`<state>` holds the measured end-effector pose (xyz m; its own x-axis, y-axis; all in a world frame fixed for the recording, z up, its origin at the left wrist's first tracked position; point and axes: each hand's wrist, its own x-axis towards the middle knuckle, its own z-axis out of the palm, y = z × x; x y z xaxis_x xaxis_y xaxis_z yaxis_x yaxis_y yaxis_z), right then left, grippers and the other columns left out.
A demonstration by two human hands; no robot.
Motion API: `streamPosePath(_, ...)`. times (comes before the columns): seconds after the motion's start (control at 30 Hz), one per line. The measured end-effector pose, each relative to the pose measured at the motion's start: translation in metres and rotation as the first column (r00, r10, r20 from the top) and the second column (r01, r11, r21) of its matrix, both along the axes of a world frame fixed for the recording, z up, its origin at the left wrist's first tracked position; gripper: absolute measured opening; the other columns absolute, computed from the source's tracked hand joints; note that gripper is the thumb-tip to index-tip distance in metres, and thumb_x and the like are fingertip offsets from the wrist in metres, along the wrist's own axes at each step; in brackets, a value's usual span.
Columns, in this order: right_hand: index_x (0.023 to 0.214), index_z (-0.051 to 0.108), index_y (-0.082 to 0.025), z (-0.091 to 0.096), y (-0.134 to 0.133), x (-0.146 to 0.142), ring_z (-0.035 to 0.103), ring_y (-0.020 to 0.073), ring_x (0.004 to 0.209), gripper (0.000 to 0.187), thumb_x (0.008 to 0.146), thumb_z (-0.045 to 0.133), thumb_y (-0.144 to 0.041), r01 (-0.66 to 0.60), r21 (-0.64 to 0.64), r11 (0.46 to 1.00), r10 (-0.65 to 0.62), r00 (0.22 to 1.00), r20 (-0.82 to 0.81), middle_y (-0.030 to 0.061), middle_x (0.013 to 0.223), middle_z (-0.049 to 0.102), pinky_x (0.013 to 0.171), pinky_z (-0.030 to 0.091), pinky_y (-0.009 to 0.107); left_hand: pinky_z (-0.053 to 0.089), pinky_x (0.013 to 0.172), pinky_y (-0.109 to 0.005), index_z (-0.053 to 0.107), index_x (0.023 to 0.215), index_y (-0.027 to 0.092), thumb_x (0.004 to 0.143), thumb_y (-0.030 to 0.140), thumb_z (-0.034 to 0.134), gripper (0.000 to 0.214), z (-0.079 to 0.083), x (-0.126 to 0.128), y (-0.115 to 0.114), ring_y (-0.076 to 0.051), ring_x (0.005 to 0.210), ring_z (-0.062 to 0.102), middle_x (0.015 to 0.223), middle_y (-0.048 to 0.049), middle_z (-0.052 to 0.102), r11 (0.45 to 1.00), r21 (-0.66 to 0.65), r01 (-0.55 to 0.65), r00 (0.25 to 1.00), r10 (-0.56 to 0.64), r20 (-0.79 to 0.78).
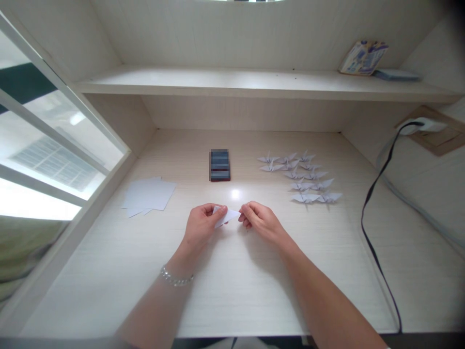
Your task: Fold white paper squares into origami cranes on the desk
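A small folded piece of white paper (225, 216) is held between both hands just above the pale wooden desk (232, 291). My left hand (201, 224) pinches its left end, with a silver bracelet on that wrist. My right hand (258, 220) pinches the pointed right tip. A loose stack of flat white paper sheets (148, 196) lies to the left of my hands. Several finished white paper cranes (303, 177) sit in rows to the right, behind my right hand.
A dark phone (220, 165) lies flat behind my hands. A black cable (374, 228) runs from a wall plug (423, 125) down the right side of the desk. On the shelf above lie a printed packet (363, 57) and a blue-grey stack (395, 74). A window frame borders the left.
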<state>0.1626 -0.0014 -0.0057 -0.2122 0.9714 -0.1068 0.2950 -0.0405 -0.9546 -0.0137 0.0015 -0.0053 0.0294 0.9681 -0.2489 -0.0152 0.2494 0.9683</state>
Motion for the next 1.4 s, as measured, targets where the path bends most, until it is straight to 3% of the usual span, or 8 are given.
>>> streamPosePath(0.13, 0.071, 0.060, -0.018, 0.003, -0.002, -0.003, 0.056, 0.0125, 0.060, 0.025, 0.085, 0.050, -0.037, -0.043, 0.035, 0.998, 0.041, 0.998, 0.049, 0.0018, 0.067, 0.064, 0.057, 0.042, 0.024, 0.043, 0.058, -0.025, 0.069, 0.076, 0.013, 0.066, 0.040, 0.069, 0.029, -0.003, 0.001, 0.000, -0.016, 0.063, 0.059, 0.070, -0.0069, 0.068, 1.000, 0.000, 0.002, 1.000, -0.002, 0.008)
streamPosePath(0.33, 0.070, 0.058, -0.017, 0.005, -0.002, -0.003, 0.057, 0.0123, 0.058, 0.025, 0.083, 0.050, -0.036, -0.077, -0.103, 0.992, 0.064, 0.990, -0.125, 0.0029, 0.068, 0.064, 0.057, 0.044, 0.024, 0.042, 0.058, -0.024, 0.069, 0.075, 0.013, 0.068, 0.038, 0.067, 0.026, -0.002, 0.001, -0.002, -0.015, 0.063, 0.057, 0.070, -0.0061, 0.068, 0.997, 0.062, 0.035, 0.998, -0.032, -0.058)
streamPosePath(0.53, 0.071, 0.058, -0.018, 0.007, -0.004, -0.008, 0.058, 0.0134, 0.062, 0.020, 0.084, 0.050, -0.031, -0.043, 0.048, 0.998, 0.040, 0.997, 0.064, 0.0001, 0.063, 0.061, 0.059, 0.040, 0.024, 0.042, 0.059, -0.025, 0.069, 0.073, 0.013, 0.070, 0.037, 0.065, 0.025, 0.004, 0.005, -0.003, -0.016, 0.064, 0.058, 0.071, -0.0061, 0.068, 0.990, 0.107, 0.097, 0.985, -0.080, -0.156)
streamPosePath(0.77, 0.073, 0.058, -0.018, 0.007, -0.006, -0.011, 0.055, 0.0129, 0.062, 0.018, 0.083, 0.050, -0.031, -0.046, 0.059, 0.997, 0.043, 0.998, 0.052, -0.0001, 0.065, 0.060, 0.057, 0.039, 0.023, 0.039, 0.055, -0.023, 0.069, 0.071, 0.014, 0.068, 0.037, 0.066, 0.024, 0.004, 0.007, -0.002, -0.015, 0.061, 0.055, 0.066, -0.0042, 0.065, 0.989, 0.100, 0.110, 0.981, -0.092, -0.171)
streamPosePath(0.9, 0.074, 0.059, -0.018, 0.006, -0.004, -0.009, 0.051, 0.0125, 0.061, 0.016, 0.082, 0.050, -0.029, -0.042, 0.073, 0.996, 0.037, 0.997, 0.072, -0.0008, 0.065, 0.058, 0.056, 0.037, 0.023, 0.039, 0.055, -0.023, 0.069, 0.073, 0.014, 0.070, 0.040, 0.065, 0.027, 0.002, 0.006, -0.004, -0.015, 0.062, 0.055, 0.068, -0.0049, 0.065, 0.988, 0.085, 0.131, 0.984, -0.120, -0.128)
streamPosePath(1.4, 0.070, 0.058, -0.016, 0.006, -0.002, -0.002, 0.057, 0.0117, 0.056, 0.022, 0.081, 0.055, -0.035, -0.076, -0.153, 0.985, 0.059, 0.992, -0.113, 0.0033, 0.067, 0.064, 0.055, 0.045, 0.024, 0.039, 0.054, -0.024, 0.068, 0.069, 0.012, 0.068, 0.038, 0.069, 0.026, -0.001, -0.001, 0.001, -0.013, 0.059, 0.054, 0.066, -0.0054, 0.064, 0.999, -0.039, 0.032, 0.993, -0.028, 0.112)
